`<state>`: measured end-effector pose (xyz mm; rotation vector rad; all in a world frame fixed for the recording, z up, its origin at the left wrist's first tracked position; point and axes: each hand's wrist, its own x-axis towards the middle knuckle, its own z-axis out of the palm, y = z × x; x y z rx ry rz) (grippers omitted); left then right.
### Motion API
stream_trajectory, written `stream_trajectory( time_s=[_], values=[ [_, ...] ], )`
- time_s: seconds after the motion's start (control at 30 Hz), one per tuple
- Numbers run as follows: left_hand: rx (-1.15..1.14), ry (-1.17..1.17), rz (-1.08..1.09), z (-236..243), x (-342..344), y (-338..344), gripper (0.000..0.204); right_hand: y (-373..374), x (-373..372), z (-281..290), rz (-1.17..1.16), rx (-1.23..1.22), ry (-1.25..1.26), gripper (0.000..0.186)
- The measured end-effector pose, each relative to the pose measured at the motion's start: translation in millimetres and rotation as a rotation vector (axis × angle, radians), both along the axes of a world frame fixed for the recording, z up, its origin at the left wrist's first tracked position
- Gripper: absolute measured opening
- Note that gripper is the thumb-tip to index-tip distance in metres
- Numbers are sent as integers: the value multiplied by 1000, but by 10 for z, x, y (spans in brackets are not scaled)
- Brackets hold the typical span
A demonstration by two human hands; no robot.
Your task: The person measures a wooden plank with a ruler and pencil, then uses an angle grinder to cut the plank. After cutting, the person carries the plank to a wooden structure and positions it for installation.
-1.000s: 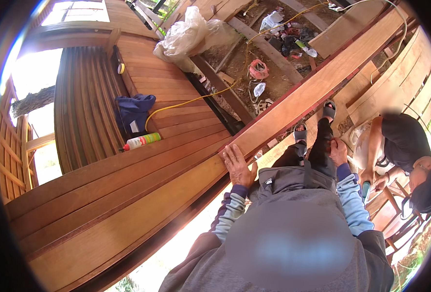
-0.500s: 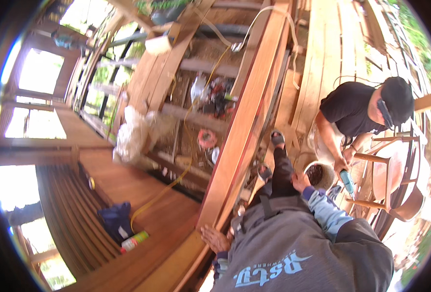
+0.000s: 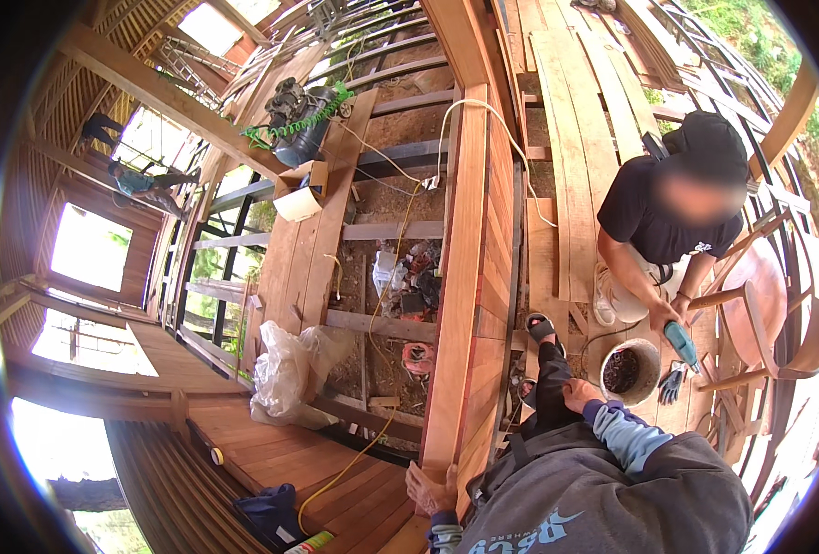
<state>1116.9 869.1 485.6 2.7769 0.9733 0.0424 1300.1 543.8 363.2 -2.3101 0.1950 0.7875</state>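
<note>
My left hand (image 3: 431, 489) rests at the near end of a long reddish-brown wooden rail (image 3: 466, 277). Its fingers are spread and touch the wood, with nothing held. On my dark-trousered leg lies my right hand (image 3: 579, 394), fingers curled in a loose fist with no object visible in it. Just right of that hand stands a pale bucket (image 3: 650, 351) with dark small pieces inside. Beyond it a person (image 3: 668, 222) in a black shirt and cap bends over, holding a teal power drill (image 3: 681, 345) toward a wooden chair (image 3: 751, 319).
A dark glove (image 3: 673, 383) lies beside the bucket. Left of the rail are open floor joists (image 3: 395, 231), a crumpled plastic sheet (image 3: 285, 374), a yellow cord (image 3: 372, 443) and a blue cloth bag (image 3: 271, 513). An air compressor (image 3: 298, 129) with green hose stands farther off.
My view has tilted up, showing more of the far side. My left hand still rests at the rail's end, fingers now more spread. The other person's head has shifted; the drill stays by the chair.
</note>
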Motion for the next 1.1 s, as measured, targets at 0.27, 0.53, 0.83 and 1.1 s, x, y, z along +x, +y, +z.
stream_trajectory(
  time_s=[0.27,0.53,0.83,1.1],
  values=[
    [51,32,-46,-463,163,124,102,12,-53,-114,-16,-22,-39,34],
    [67,29,-81,-494,232,100,101,348,-42,-853,185,0,-189,29],
    [75,20,-94,-425,238,74,99,384,-10,-585,109,4,-119,28],
    [96,32,-84,-480,215,111,99,367,-18,-595,66,-12,-117,29]
  ],
)
